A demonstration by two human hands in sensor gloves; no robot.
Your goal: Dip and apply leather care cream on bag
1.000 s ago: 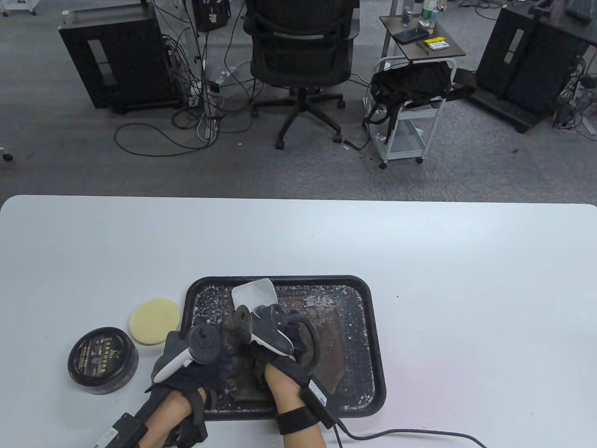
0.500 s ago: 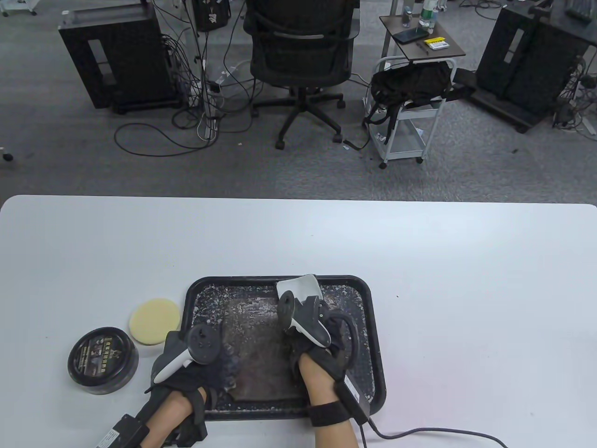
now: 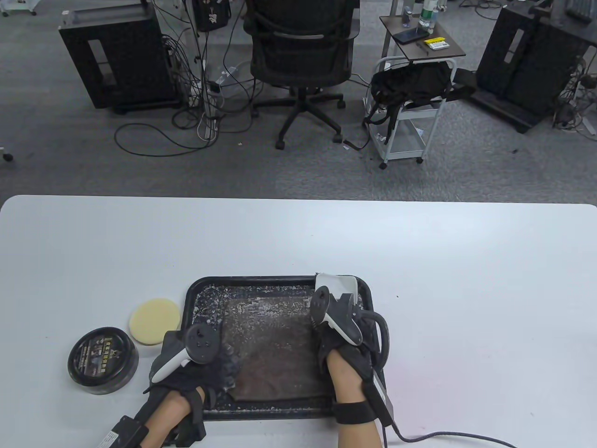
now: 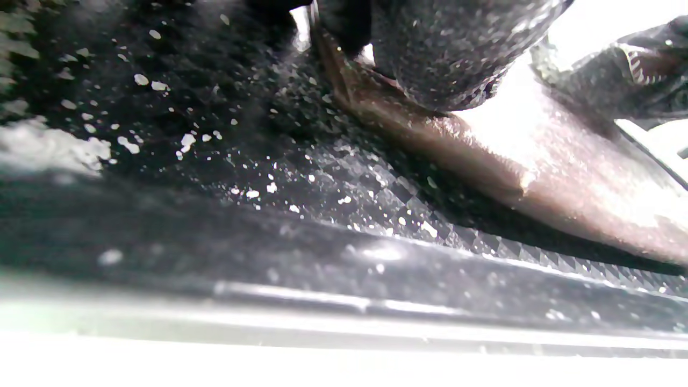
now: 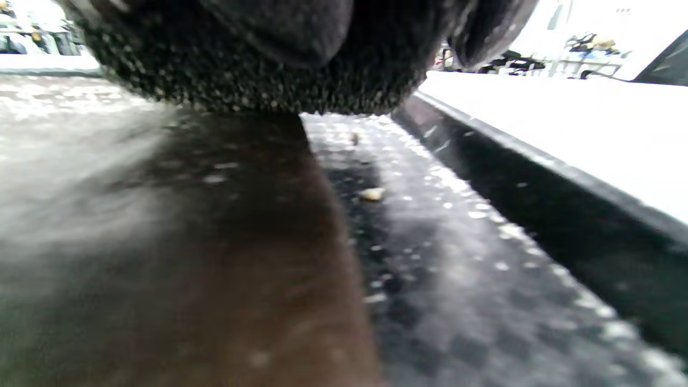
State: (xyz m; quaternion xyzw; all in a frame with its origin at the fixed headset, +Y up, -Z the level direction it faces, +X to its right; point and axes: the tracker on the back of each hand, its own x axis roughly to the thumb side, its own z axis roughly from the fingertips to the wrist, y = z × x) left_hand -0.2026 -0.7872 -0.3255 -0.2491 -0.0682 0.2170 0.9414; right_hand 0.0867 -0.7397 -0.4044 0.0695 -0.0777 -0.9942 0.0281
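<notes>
Bag position: I see the brown leather bag flat in the black tray, between both hands
Left hand: left hand presses the bag's near-left corner; I cannot tell the finger pose
Right hand: right hand at the bag's right edge, holding a dark sponge down on the leather
Bag surface: worn, dark brown, glossy, flecked with pale specks
Cream: closed black tin on the table left of the tray, beside a yellow pad

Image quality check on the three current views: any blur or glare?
Table view: sharp, evenly lit, table edge bowed by the lens. Left wrist view: tray rim blurred, glare blown out on the brown bag. Right wrist view: soft throughout, table overexposed.
</notes>
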